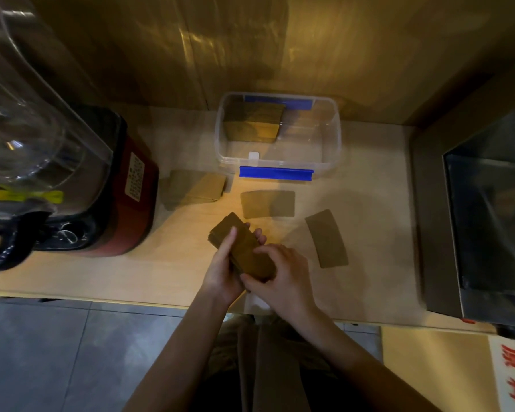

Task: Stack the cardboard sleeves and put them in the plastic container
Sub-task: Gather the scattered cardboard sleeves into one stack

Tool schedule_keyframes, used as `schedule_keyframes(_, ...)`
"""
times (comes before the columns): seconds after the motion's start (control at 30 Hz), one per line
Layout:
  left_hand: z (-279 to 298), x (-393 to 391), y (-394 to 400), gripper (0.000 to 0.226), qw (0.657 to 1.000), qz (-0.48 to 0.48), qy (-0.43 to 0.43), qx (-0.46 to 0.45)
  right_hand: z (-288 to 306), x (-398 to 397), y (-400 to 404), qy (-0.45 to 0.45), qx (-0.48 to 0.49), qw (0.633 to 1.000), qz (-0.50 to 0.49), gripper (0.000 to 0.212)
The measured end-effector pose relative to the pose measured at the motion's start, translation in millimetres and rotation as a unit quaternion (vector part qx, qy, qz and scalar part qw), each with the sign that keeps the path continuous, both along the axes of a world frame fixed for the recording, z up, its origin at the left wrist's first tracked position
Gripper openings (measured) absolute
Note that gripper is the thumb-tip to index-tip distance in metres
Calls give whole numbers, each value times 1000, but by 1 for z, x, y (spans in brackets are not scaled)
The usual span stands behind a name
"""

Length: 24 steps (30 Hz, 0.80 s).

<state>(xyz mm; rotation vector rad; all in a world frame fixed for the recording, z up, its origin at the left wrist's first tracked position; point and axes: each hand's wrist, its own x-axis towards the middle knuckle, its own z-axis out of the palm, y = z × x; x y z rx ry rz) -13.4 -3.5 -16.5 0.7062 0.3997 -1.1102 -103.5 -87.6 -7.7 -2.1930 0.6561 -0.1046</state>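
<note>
Both hands hold a thick stack of brown cardboard sleeves just above the counter's front part. My left hand grips the stack's left side with the thumb on top. My right hand closes over its near end. The clear plastic container with blue clips stands behind, open, with a stack of sleeves inside at its left. A pile of sleeves lies left of the container. One single sleeve lies flat in front of it, another single sleeve to the right.
A red and black blender base with a clear jar fills the left of the light wooden counter. A dark metal appliance stands at the right. A wooden wall rises behind. Grey floor tiles lie below the counter's edge.
</note>
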Motion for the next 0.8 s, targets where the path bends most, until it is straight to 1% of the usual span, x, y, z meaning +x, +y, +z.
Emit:
schedule_keyframes(0.13, 0, 6, 2, 41, 999, 11, -3, 50, 4, 6, -11, 57, 22, 992, 107, 61)
schedule_keyframes(0.17, 0, 8, 3, 36, 998, 15, -1, 54, 5, 9, -16, 73, 40, 988, 131, 61)
schedule_keyframes(0.2, -1, 11, 3, 33, 998, 18, 2, 59, 7, 14, -21, 84, 63, 984, 146, 56)
schedule_keyframes(0.27, -2, 16, 5, 33, 996, 23, 4, 81, 4, 24, -35, 95, 103, 979, 145, 37)
schedule_keyframes(0.3, -3, 18, 5, 35, 995, 25, 7, 96, 0, 31, -43, 90, 98, 982, 135, 30)
schedule_keyframes(0.33, -4, 19, 6, 37, 994, 28, 9, 108, -6, 38, -51, 83, 69, 986, 128, 27)
schedule_keyframes(0.4, -4, 22, 6, 40, 992, 39, 16, 122, -20, 53, -69, 88, -33, 986, 136, 31)
schedule_keyframes(0.47, -4, 25, 5, 40, 990, 51, 24, 128, -32, 69, -86, 120, -125, 970, 171, 43)
schedule_keyframes(0.53, -3, 29, 4, 40, 989, 58, 31, 129, -40, 83, -99, 161, -185, 943, 225, 57)
schedule_keyframes(0.6, -4, 31, 2, 40, 989, 63, 35, 129, -45, 92, -107, 200, -214, 918, 267, 66)
schedule_keyframes(0.67, -5, 31, 0, 40, 988, 66, 43, 133, -49, 95, -110, 230, -222, 903, 288, 68)
schedule_keyframes(0.73, -6, 31, -2, 37, 987, 66, 52, 136, -53, 95, -111, 230, -234, 899, 291, 66)
schedule_keyframes(0.8, -6, 30, -3, 38, 987, 63, 58, 138, -57, 91, -111, 210, -242, 906, 275, 62)
